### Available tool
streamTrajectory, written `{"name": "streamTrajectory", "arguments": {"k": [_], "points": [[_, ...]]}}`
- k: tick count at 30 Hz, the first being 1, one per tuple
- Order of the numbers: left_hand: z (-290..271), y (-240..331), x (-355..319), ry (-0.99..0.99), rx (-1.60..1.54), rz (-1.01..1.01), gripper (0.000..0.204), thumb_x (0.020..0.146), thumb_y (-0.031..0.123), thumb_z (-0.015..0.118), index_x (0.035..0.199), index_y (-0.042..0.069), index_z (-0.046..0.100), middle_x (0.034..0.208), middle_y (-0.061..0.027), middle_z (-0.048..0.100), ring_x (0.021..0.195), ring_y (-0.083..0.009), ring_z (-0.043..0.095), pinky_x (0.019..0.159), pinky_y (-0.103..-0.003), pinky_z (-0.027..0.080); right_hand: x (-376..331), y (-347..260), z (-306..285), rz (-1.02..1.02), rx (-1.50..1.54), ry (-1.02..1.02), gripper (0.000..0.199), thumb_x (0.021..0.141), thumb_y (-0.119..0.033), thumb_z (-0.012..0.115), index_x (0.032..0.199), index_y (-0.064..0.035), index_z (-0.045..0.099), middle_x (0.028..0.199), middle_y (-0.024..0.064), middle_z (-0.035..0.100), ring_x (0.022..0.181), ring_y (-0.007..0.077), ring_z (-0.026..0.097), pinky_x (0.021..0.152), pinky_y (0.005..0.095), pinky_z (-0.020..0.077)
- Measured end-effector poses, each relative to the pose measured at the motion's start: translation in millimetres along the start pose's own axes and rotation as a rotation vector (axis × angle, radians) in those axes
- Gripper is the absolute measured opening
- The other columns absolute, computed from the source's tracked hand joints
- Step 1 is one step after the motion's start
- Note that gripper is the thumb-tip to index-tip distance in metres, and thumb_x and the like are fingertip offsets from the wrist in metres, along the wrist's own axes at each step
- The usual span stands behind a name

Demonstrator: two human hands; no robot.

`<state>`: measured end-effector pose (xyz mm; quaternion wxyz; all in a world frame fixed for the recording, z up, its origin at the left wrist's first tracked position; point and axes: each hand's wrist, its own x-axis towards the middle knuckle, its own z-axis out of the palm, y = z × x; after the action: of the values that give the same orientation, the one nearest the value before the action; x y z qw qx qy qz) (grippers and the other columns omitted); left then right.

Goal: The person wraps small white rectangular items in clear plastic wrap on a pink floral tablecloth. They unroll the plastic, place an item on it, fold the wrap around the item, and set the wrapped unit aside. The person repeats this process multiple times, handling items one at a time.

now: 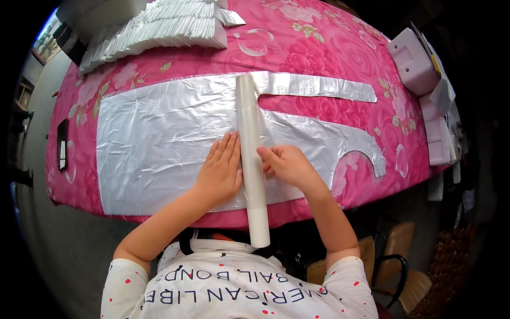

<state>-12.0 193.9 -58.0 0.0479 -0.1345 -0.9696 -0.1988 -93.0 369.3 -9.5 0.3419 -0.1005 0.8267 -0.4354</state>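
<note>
A shiny silver-white plastic sheet [154, 143], shaped like a disposable apron with long strips at its right end, lies spread across the table. Across its middle rests a long pale tube [248, 127], its near end jutting past the table's front edge. My left hand [222, 167] lies flat on the sheet, fingers stretched out, fingertips against or close beside the tube's left side. On the tube's right side is my right hand [287, 165], slightly blurred, its fingers curled into a pinch. Whatever those fingers may hold is hidden.
A pink flowered cloth [319, 58] covers the table. Thick stacks of folded white plastic [164, 32] sit at the far left. At the left edge lies a dark phone-like object [62, 143]. White foam boxes [414, 61] stand along the right edge, and a chair [396, 255] is at the lower right.
</note>
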Motion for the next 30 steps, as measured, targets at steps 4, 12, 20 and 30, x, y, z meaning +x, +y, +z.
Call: {"name": "streamTrajectory", "arguments": {"k": [4,12,20,30], "points": [[2,2,1,-0.03,0.075,-0.003,0.062,0.083,0.021,0.039,0.135,-0.011,0.026,0.142,-0.0248,0.024,0.135,-0.0348,0.019,0.111,-0.043,0.012,77,-21,-23,0.026,0.376,-0.05,0.042,0.092,-0.041,0.049,0.092,-0.0009,0.06,0.082,0.0051,0.062,0.072,0.0111,0.059,0.067,0.0234,0.0496],[-2,4,1,-0.066,0.073,-0.039,0.065,0.079,0.02,0.039,0.133,-0.013,0.027,0.143,-0.0252,0.024,0.136,-0.0345,0.017,0.112,-0.043,0.01,134,-4,-44,-0.186,1.606,0.279,0.021,0.089,-0.018,0.051,0.099,0.0008,0.053,0.096,0.0109,0.059,0.094,0.0235,0.058,0.087,0.0372,0.0477],[-5,5,2,-0.062,0.083,-0.018,0.066,0.079,0.021,0.04,0.134,-0.013,0.026,0.143,-0.0245,0.025,0.136,-0.0342,0.018,0.112,-0.042,0.011,146,89,-252,-0.366,1.74,0.781,0.028,0.087,-0.016,0.041,0.099,0.0043,0.057,0.097,0.0169,0.063,0.089,0.0302,0.06,0.083,0.0406,0.0487],[0,2,-4,-0.031,0.078,-0.029,0.063,0.082,0.021,0.039,0.134,-0.012,0.026,0.143,-0.0262,0.023,0.136,-0.0351,0.019,0.112,-0.043,0.01,71,-108,-103,-0.821,0.866,0.385,0.025,0.095,-0.019,0.044,0.107,-0.0026,0.059,0.102,0.0093,0.063,0.095,0.0174,0.06,0.085,0.0301,0.0477]]}}
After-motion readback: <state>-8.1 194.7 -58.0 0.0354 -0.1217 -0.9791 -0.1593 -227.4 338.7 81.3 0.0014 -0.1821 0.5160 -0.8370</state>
